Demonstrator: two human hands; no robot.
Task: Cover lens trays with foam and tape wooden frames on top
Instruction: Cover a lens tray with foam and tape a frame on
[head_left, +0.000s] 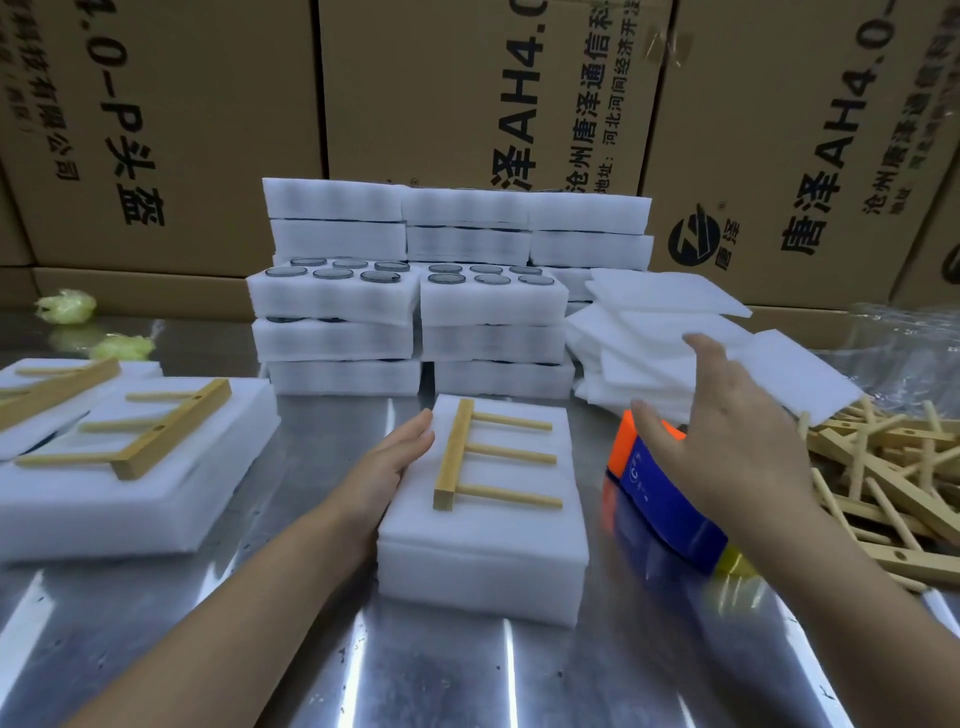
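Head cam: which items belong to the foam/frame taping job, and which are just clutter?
Job: foam-covered tray, wooden frame on it, orange-blue dispenser, foam sheets, loose frames, lens trays, left hand against tray, right hand over dispenser.
Lying about: green wads, cardboard boxes, clear plastic.

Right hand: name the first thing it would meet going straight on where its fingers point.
Probably the pile of loose foam sheets beyond the right hand; the orange-and-blue tool lies beneath it, not ahead.

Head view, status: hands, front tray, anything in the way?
Left hand open, flat against left side of front tray. Right hand open, over blurred orange-blue dispenser. Wooden frame lies on foam cover, no tape visible.
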